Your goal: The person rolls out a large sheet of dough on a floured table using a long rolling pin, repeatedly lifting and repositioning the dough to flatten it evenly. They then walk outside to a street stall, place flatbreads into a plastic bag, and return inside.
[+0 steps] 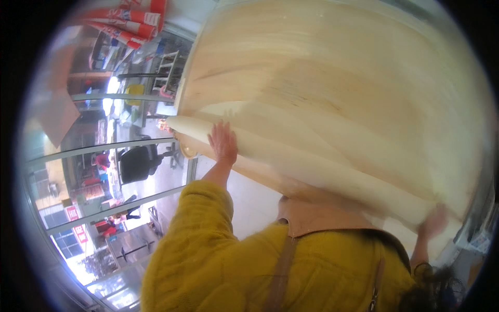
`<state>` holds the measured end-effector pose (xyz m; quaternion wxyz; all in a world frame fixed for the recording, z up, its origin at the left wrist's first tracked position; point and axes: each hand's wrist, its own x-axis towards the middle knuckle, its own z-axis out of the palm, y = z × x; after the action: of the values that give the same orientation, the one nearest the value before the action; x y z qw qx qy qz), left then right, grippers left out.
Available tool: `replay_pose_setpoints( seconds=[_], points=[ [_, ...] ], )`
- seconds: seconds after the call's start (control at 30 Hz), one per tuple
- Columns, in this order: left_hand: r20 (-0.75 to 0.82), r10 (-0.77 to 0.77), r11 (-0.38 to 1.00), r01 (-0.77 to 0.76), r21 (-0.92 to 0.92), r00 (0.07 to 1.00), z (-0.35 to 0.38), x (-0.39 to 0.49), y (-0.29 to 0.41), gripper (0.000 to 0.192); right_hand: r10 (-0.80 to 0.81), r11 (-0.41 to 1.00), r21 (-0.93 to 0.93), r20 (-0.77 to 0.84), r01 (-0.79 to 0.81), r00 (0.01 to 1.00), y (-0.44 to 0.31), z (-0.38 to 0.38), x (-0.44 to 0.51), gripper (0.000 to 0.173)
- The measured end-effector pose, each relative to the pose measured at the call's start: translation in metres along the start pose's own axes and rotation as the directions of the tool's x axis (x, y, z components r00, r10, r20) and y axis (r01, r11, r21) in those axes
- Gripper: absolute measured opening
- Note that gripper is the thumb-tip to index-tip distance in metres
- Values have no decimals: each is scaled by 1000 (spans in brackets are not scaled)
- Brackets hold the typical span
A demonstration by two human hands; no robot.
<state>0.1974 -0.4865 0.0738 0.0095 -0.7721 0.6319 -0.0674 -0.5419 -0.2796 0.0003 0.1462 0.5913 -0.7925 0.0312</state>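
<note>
A long cream roll of thin sheet material [312,169] lies slantwise across a large pale wooden tabletop [335,46], near its edge and close to my body. My left hand [224,143] rests palm down on the roll near its left end, fingers somewhat spread. Near the other end, my right hand [433,220] touches the roll; it is blurred, and its finger positions are unclear. Beyond the roll, part of a flat cream sheet [249,111] shows on the wood. Brown apron material [323,216] meets the table edge between my arms.
A metal-framed glass partition [113,146] stands left of the table. Through it show a black office chair [136,163] and cluttered worktops. Red and white packaging [136,23] is at the upper left. A round golden object [188,149] sits by the table's left corner.
</note>
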Motion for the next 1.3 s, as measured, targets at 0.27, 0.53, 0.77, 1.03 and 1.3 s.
replay_pose_setpoints(
  seconds=[0.27, 0.53, 0.77, 1.03, 1.3],
  points=[
    [-158, -95, 942, 37, -335, 983, 29, 118, 7, 44, 133, 911, 368, 164, -186, 977, 23, 14, 127, 41],
    [32, -177, 945, 179, -275, 984, 42, 6, -68, 46, -17, 999, -48, -83, 13, 996, 94, 45, 18, 47],
    [-151, 5, 858, -82, -507, 989, 13, 206, 9, 48, -231, 971, -13, 199, 238, 953, -75, 16, 221, 40],
    [372, 262, 960, -200, -196, 890, -10, 267, 18, 64, -459, 888, 193, 431, 418, 777, -389, -39, 288, 37],
    [478, 96, 979, 5, -206, 873, -8, 102, -51, 50, -257, 962, 103, 654, 252, 712, -386, -91, 156, 34]
  ],
)
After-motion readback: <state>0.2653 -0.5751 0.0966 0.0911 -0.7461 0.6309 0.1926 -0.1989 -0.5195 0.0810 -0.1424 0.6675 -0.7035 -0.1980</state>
